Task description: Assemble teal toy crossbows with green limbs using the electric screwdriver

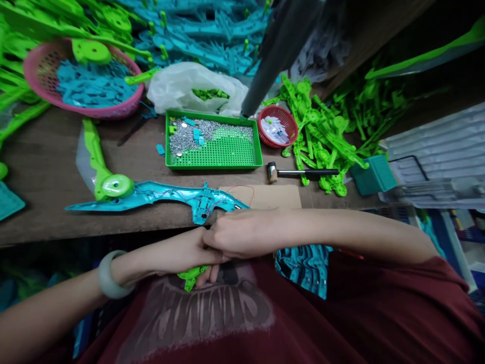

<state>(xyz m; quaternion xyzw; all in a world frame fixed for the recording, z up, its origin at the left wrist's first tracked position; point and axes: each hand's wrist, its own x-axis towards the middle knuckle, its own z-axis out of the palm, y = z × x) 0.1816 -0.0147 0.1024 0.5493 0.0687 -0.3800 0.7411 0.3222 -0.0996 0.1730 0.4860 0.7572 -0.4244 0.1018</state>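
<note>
Green plastic part (188, 279) sits at the lower centre of the frame, mostly hidden by my left hand (191, 247). Behind it, the brown tabletop (146, 156) spans my view. A blue heap (212, 30) of plastic parts fills the top centre, and a dark grey pole (278, 60) slants across it, blocking some of it from me. A green heap (322, 139) spreads at upper right. Just above the hands I have a long blue shell (159, 194), its right end passing behind my right hand (240, 235). At upper left stands a pink basket (108, 112) of blue pieces; at upper centre, a white bag (166, 88) and, in front of it, a green tray (214, 166) partly covered with small silvery bits. My left hand is curled round the part; the right is bunched against the left, its fingertips covered, so I cannot tell whether it pinches anything. Right of the tray come a small red basket (278, 144) and, nearer me, a hammer (293, 172).
</note>
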